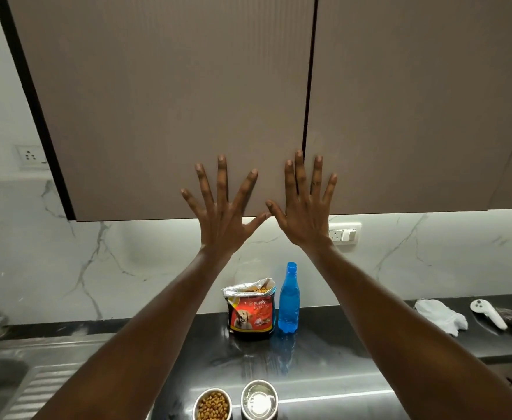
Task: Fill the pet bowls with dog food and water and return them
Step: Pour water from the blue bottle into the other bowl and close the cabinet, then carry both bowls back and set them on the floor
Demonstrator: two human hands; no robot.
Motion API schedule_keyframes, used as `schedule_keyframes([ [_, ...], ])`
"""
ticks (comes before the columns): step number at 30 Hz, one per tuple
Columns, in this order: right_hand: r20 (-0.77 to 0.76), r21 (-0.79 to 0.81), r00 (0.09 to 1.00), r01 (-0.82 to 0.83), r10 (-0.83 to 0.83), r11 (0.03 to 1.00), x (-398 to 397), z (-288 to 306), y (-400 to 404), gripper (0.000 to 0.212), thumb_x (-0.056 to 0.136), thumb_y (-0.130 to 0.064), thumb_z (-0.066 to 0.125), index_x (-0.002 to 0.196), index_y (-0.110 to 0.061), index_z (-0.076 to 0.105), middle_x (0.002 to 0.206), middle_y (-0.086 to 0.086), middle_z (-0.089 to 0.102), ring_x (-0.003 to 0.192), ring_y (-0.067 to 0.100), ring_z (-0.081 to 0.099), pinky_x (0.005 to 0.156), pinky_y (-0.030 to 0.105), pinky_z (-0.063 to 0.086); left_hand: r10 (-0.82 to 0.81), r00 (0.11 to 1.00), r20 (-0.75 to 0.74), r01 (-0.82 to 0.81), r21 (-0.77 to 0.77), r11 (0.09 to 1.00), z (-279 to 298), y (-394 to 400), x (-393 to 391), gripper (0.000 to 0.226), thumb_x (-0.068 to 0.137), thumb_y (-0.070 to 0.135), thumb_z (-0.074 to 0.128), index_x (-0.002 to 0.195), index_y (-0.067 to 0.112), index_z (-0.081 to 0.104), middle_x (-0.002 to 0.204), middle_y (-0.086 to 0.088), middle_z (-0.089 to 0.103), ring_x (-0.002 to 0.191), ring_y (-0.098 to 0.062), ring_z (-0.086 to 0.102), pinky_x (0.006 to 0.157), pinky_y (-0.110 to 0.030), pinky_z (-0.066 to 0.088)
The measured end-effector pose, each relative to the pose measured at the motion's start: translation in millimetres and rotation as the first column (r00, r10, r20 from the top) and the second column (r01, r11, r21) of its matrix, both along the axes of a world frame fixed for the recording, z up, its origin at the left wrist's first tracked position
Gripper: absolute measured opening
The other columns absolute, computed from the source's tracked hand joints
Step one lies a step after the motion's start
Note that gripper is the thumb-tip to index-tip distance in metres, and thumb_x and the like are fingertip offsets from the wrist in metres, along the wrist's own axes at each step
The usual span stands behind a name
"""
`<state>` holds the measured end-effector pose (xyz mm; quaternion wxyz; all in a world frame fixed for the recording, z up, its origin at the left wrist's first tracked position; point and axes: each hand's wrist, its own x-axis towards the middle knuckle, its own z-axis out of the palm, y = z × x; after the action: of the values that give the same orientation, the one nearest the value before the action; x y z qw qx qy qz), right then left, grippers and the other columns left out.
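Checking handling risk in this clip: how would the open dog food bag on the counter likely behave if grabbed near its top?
The dog food bag looks like soft foil, so its crumpled open mouth would probably buckle. Kibble shows near the rim, so tilting might spill it. It stands upright unaided, suggesting some weight low down.

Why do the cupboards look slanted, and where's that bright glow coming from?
Head view: the wide-angle lens bends the cabinet doors so their edges lean; a light strip under the cabinets washes the marble wall white; the glossy black counter shows glare streaks and the blue bottle's reflection.
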<state>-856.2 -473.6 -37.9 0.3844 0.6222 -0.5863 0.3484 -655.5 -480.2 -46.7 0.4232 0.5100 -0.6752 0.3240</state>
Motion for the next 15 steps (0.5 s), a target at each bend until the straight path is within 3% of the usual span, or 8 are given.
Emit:
schedule_keyframes([
  [8,0.071,0.023,0.997,-0.020,0.018,1.000,5,-15,12,0.092,0.104,-0.074,0.040,0.173,-0.019,0.015,0.180,0.015,0.010,0.165,0.047,0.007,0.127,0.073,0.008,0.050,0.999,0.020,-0.052,0.070,0.996,-26,14,7,0.088,0.096,0.089,0.035,0.170,0.041,0.024,0.179,-0.016,0.015,0.164,-0.047,0.010,0.122,-0.080,0.011],
  [10,0.087,-0.026,0.992,-0.094,0.096,0.995,10,-51,28,0.085,0.105,-0.062,0.050,0.172,-0.019,0.019,0.178,0.020,0.015,0.165,0.048,0.012,0.129,0.070,0.011,0.031,0.999,-0.013,-0.030,0.086,0.996,-65,33,18,0.078,0.103,0.076,0.040,0.170,0.037,0.027,0.179,-0.016,0.015,0.166,-0.043,0.011,0.125,-0.076,0.013],
  [13,0.175,-0.003,0.950,-0.264,0.260,0.965,19,-134,58,0.073,0.098,-0.034,0.068,0.163,-0.013,0.042,0.174,0.026,0.024,0.162,0.049,0.023,0.129,0.067,0.021,-0.070,0.987,-0.146,0.098,0.190,0.977,-149,72,42,0.072,0.103,0.048,0.060,0.168,0.028,0.037,0.179,-0.014,0.017,0.166,-0.037,0.015,0.129,-0.065,0.021],
  [15,0.303,0.105,0.902,-0.353,0.308,0.930,24,-193,76,0.062,0.092,-0.022,0.073,0.151,-0.009,0.057,0.168,0.025,0.035,0.154,0.046,0.036,0.124,0.060,0.034,-0.130,0.941,-0.313,0.224,0.288,0.931,-210,96,58,0.067,0.097,0.027,0.073,0.159,0.018,0.049,0.169,-0.011,0.037,0.157,-0.033,0.035,0.126,-0.051,0.035],
])
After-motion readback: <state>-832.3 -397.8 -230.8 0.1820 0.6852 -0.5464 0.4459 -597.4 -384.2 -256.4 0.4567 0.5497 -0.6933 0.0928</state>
